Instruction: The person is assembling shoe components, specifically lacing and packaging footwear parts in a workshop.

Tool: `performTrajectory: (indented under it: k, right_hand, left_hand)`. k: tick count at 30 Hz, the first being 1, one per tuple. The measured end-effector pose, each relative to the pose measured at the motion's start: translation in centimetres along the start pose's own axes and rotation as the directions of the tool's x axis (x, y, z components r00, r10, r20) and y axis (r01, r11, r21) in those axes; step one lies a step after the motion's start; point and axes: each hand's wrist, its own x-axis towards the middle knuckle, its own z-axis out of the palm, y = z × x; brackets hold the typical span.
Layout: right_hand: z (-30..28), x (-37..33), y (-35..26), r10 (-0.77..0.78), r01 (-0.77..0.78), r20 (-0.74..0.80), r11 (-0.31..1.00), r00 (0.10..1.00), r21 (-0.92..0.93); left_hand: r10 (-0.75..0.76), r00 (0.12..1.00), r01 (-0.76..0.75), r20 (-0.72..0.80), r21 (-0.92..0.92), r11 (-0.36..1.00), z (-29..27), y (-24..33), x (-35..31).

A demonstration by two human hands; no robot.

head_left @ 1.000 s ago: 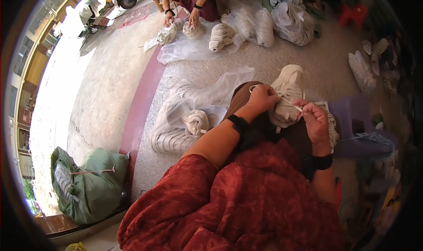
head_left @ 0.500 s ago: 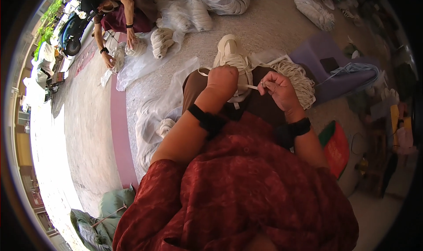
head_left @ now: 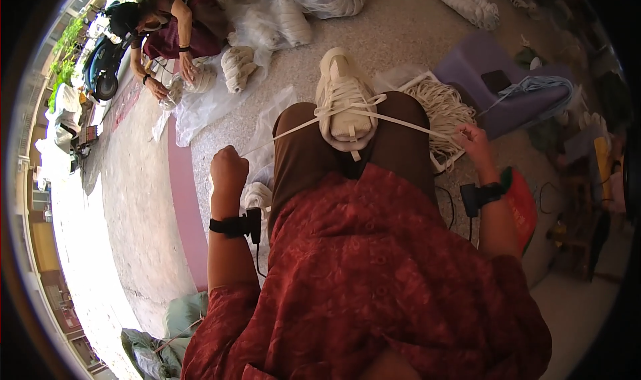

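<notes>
My left hand [head_left: 229, 170], right hand [head_left: 473, 142] each grip flat cream fabric laces [head_left: 404, 122]; rounded cream lace-up shoe [head_left: 344, 98] probably light, soft-sided: steady at heel.

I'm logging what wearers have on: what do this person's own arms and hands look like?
The left hand and right hand are bare, without gloves. The left wristband and right wristband are black, each with a small dark box and a thin black cable. The left sleeve and right sleeve are short and red with a mottled pattern.
</notes>
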Motion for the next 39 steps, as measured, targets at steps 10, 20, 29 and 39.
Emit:
performTrajectory:
  k: [10,20,29,39]
  right_hand:
    - [-0.8,-0.5,0.1,-0.227,0.171,0.009,0.707,0.974,-0.686]
    - [5.0,1.9,-3.3,-0.278,0.306,0.148,0.705,0.949,-0.64]
    - [17.0,5.1,-9.0,-0.421,0.451,0.165,0.858,0.892,-0.246]
    - [16.9,7.0,-8.6,-0.078,-0.033,0.318,0.944,0.945,0.328]
  left_hand:
    - [-0.037,0.999,0.035,-0.018,-0.104,0.994,1.3,-2.0,-1.4]
    - [0.141,0.982,-0.171,-0.123,-0.272,0.947,1.8,1.5,0.5]
    - [0.357,0.932,-0.339,-0.06,-0.486,0.805,4.8,13.3,4.6]
    - [0.294,0.956,-0.166,0.004,-0.82,0.548,3.6,13.8,4.7]
